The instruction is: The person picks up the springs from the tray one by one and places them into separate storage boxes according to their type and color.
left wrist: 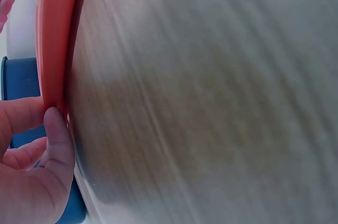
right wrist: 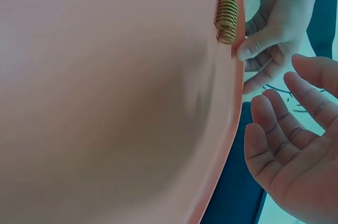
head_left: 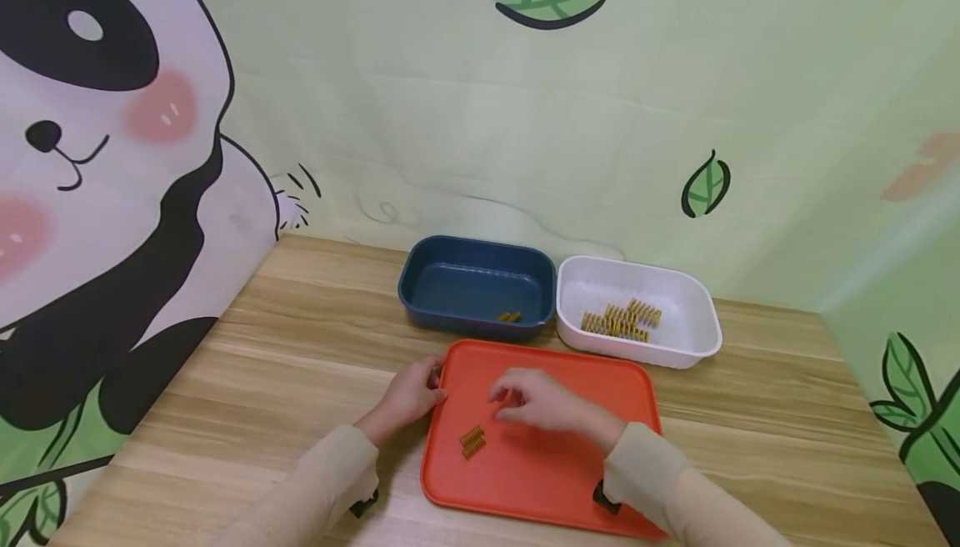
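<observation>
A red tray (head_left: 555,464) lies on the table, and my left hand (head_left: 410,393) pinches its left rim between thumb and fingers. In the left wrist view, the thumb (left wrist: 58,139) presses against the outer side of the rim. Over the tray hovers my right hand (head_left: 543,401), fingers loosely bent and holding nothing. The right wrist view shows that hand's fingers (right wrist: 274,139) spread apart with bare palm. Two brass-coloured coil springs (head_left: 472,442) lie side by side on the tray, left of and nearer than the right hand.
Behind the tray stands a dark blue bin (head_left: 480,318) with a couple of springs (head_left: 509,317) inside. Touching its right side is a white bin (head_left: 678,347) holding several springs (head_left: 618,322). A printed cloth wall (head_left: 420,113) rises behind the wooden table (head_left: 300,347).
</observation>
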`<action>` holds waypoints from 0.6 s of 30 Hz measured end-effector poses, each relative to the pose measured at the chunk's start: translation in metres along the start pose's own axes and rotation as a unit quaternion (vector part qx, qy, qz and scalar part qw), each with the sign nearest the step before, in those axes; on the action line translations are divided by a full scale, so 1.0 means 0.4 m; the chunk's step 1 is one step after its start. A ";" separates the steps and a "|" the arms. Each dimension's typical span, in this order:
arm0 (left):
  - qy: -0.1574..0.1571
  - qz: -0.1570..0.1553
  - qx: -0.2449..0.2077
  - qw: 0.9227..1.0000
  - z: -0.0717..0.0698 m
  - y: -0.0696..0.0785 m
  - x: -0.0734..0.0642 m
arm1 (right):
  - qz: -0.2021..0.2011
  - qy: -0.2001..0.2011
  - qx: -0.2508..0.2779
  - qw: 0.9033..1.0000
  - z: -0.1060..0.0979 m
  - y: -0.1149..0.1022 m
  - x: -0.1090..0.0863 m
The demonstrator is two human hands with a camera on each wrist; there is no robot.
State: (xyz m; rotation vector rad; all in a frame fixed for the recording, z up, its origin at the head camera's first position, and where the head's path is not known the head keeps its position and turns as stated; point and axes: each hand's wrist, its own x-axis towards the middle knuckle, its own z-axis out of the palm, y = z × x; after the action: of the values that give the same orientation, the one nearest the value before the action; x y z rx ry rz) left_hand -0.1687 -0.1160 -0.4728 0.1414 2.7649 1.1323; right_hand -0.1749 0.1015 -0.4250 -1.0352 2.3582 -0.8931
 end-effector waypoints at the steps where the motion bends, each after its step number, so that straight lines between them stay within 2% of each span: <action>1: -0.001 0.000 0.000 1.000 0.000 0.000 0.000 | 0.000 -0.003 -0.001 1.000 0.004 -0.001 0.003; 18: 0.003 0.006 -0.004 1.000 0.000 -0.004 0.001 | -0.004 -0.028 0.005 1.000 0.040 -0.005 0.030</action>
State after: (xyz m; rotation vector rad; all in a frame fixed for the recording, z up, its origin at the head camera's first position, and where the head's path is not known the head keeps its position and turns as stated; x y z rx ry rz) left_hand -0.1691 -0.1172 -0.4738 0.1554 2.7675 1.1481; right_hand -0.1722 0.0852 -0.4362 -1.0524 2.3022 -0.8659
